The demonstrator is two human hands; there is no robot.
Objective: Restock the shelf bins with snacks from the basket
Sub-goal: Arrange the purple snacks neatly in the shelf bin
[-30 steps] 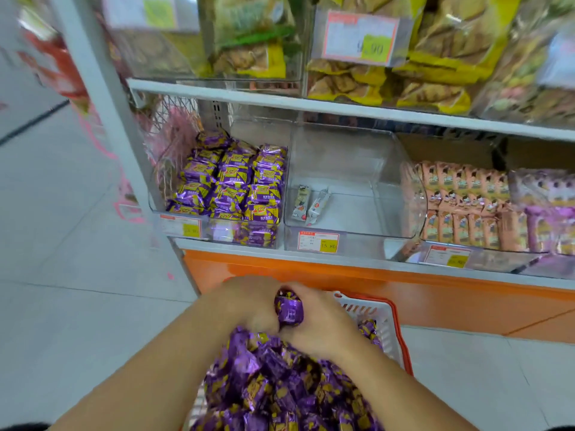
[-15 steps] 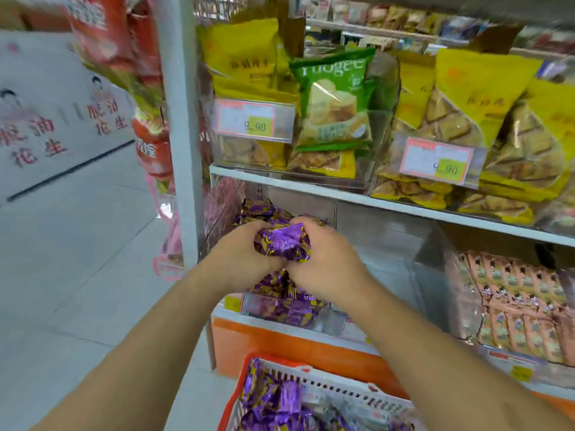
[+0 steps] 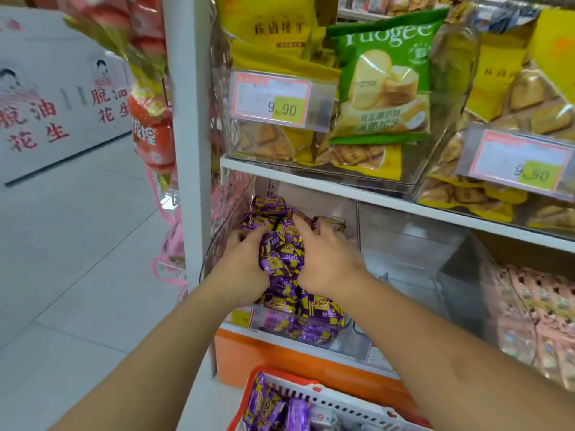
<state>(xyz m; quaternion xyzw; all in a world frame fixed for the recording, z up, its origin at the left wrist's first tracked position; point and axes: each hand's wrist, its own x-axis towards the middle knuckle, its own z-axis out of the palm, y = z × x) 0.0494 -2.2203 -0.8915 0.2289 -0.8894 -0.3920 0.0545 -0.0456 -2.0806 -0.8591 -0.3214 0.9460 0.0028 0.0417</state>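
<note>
hands lowered into bin | left hand [image 3: 241,262], right hand [image 3: 323,259] clamped on crinkly purple snacks [image 3: 281,253]

Green biscuit bag [image 3: 384,85] among yellow bags [image 3: 273,29] above.
</note>
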